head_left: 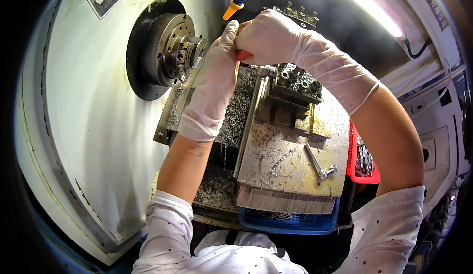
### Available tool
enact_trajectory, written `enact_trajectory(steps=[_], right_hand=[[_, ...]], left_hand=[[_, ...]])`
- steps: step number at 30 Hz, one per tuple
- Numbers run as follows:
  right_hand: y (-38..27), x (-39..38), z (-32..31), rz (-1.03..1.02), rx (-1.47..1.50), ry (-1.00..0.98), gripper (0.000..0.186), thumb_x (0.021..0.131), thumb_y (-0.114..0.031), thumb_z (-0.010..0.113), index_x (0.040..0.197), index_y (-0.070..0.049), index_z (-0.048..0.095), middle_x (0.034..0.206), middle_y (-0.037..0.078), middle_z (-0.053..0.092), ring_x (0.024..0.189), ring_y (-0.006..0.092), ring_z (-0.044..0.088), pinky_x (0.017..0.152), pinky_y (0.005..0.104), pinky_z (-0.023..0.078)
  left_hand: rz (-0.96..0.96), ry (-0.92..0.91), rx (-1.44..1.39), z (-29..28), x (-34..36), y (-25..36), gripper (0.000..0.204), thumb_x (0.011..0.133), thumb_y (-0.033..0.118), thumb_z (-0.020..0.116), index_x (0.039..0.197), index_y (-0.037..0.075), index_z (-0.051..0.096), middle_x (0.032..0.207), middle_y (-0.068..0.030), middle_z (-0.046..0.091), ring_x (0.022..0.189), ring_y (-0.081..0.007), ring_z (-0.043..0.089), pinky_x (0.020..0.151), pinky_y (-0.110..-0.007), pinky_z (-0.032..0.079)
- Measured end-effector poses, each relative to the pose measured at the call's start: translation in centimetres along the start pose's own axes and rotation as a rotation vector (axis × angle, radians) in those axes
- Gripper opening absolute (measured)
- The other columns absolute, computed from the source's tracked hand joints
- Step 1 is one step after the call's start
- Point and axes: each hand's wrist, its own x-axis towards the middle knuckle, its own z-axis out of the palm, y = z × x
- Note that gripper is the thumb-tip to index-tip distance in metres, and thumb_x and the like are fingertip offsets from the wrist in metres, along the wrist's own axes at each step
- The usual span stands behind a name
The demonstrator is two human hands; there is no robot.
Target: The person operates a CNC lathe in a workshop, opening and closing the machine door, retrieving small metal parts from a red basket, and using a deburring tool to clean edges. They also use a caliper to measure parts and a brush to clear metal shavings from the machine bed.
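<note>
My gloved left hand is raised beside the lathe chuck, fingers closed and touching my right hand; what it holds is hidden. My gloved right hand is curled round a small red object, only partly showing below its fingers. Just above both hands hangs a blue segmented coolant hose with an orange nozzle. Below my right hand stands a tool block with bolts and metal chips on it.
A metal wrench-like tool lies on the stained cover plate. A red basket of metal parts is at right, a blue crate below the plate. Chips coat the bed. The white housing fills the left; a light tube is above.
</note>
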Motion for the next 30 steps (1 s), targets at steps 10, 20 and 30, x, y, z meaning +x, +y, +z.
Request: enact_trajectory(steps=[10,20,30], right_hand=[[-1.7,1.3,-1.4,0.1,-0.158,-0.041,0.024,0.062,-0.032,0.052,0.054,-0.01,0.056,0.053,0.004,0.052,0.054,0.0191,0.052,0.051,0.0301,0.041],[-2.4,2.4,-2.8,0.632,-0.054,-0.477,0.018,0.064,-0.022,0.053,0.076,-0.01,0.059,0.07,0.003,0.058,0.063,0.0186,0.055,0.049,0.0326,0.043],[-3.4,1.7,-2.7,1.236,0.796,0.007,0.045,0.071,-0.044,0.042,0.081,-0.003,0.057,0.076,0.014,0.057,0.074,0.0233,0.055,0.065,0.0303,0.042]], left_hand=[[0.027,-0.06,0.327,-1.1,0.2,1.7,0.028,0.084,0.025,0.031,0.101,0.004,0.041,0.096,-0.002,0.047,0.087,-0.0089,0.044,0.076,-0.021,0.037],[0.083,-0.001,0.493,0.3,0.0,0.9,0.035,0.082,0.032,0.035,0.09,0.001,0.048,0.077,-0.0048,0.054,0.066,-0.0086,0.05,0.062,-0.02,0.039],[0.271,0.243,0.588,0.8,-3.1,1.3,0.029,0.079,0.024,0.045,0.084,-0.002,0.056,0.068,-0.001,0.054,0.061,-0.0058,0.043,0.055,-0.018,0.035]])
